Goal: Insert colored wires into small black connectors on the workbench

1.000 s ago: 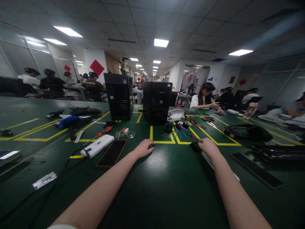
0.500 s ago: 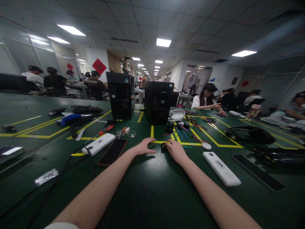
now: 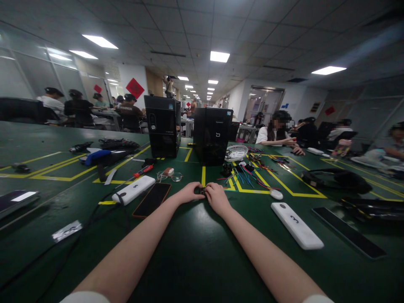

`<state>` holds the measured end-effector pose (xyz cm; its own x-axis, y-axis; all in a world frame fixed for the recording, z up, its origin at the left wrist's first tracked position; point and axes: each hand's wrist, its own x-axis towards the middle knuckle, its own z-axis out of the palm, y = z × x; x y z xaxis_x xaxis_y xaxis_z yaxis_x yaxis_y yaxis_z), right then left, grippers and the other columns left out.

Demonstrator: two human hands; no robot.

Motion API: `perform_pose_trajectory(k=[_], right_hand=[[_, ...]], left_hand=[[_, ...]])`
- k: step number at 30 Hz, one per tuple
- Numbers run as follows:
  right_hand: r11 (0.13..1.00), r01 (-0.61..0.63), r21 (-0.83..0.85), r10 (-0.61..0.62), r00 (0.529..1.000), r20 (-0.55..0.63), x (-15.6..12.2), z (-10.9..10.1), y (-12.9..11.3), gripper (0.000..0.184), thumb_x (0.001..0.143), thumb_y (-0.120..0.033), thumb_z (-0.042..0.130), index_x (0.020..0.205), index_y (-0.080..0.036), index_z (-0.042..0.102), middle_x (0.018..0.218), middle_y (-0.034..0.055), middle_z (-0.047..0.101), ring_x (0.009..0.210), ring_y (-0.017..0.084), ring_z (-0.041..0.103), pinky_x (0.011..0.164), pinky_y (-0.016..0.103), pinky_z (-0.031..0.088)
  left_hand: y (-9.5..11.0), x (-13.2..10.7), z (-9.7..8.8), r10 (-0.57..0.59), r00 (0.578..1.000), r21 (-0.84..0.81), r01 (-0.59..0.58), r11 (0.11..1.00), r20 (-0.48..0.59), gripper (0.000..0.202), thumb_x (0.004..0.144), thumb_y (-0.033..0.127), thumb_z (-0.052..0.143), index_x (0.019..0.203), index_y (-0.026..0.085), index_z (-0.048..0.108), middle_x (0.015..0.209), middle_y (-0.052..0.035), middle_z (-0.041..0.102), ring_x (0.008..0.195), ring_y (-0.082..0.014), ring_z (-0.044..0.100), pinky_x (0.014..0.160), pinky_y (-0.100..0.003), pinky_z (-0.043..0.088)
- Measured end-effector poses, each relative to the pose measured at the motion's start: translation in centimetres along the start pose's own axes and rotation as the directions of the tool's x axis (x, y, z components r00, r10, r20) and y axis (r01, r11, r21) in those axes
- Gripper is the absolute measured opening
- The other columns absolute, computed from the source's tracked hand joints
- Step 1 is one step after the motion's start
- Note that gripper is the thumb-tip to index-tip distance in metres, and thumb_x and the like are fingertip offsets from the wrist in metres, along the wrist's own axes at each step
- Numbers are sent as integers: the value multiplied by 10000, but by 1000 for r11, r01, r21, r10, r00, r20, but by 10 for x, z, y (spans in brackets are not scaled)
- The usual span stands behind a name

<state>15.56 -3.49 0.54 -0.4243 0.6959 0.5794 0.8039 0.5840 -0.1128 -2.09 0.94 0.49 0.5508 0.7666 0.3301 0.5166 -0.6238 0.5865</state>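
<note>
My left hand (image 3: 190, 192) and my right hand (image 3: 217, 198) meet at the middle of the green table. Between their fingertips is a small dark part (image 3: 202, 191), too small and too covered to name. The left thumb and forefinger close on its left side. Curled right fingers grip it from the right. Just beyond the right hand lies a bunch of coloured wires (image 3: 244, 173) with black connectors. A dark phone (image 3: 152, 200) with an orange edge lies left of my left hand, near a pair of glasses (image 3: 176, 177).
Two black computer towers (image 3: 163, 126) (image 3: 212, 136) stand ahead. White power banks (image 3: 134, 190) (image 3: 297, 226) lie on either side. A white basket (image 3: 236, 153), a red screwdriver (image 3: 143, 171) and a black strap (image 3: 336, 180) are on the table (image 3: 189, 256). A co-worker (image 3: 277, 130) sits opposite at right.
My right hand has moved left with the small dark part, bringing it to my left hand. The left fingers have closed in on it. The view has shifted slightly.
</note>
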Motion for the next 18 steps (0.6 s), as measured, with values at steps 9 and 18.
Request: perform_pose_trajectory(k=[9,18], right_hand=[[988,-154,19,155,981,-117,0,-11,-2,186,876,-170,370,908,-162,553,914,76,558,881,191,477,774,309,353],[985,-153,-82,158,985,62,-4,-18,2,204,826,-153,447,998,-162,556,922,76,547,838,179,513,748,282,388]], left_hand=[[2,-1,2,-38,999,-11,38,999,-12,402,648,395,699,946,148,590,981,-74,614,919,-231,565,841,-337,429],[-1,-2,3,-49,999,-4,49,999,-21,431,670,385,682,1022,150,604,1030,-87,615,951,-244,567,867,-354,427]])
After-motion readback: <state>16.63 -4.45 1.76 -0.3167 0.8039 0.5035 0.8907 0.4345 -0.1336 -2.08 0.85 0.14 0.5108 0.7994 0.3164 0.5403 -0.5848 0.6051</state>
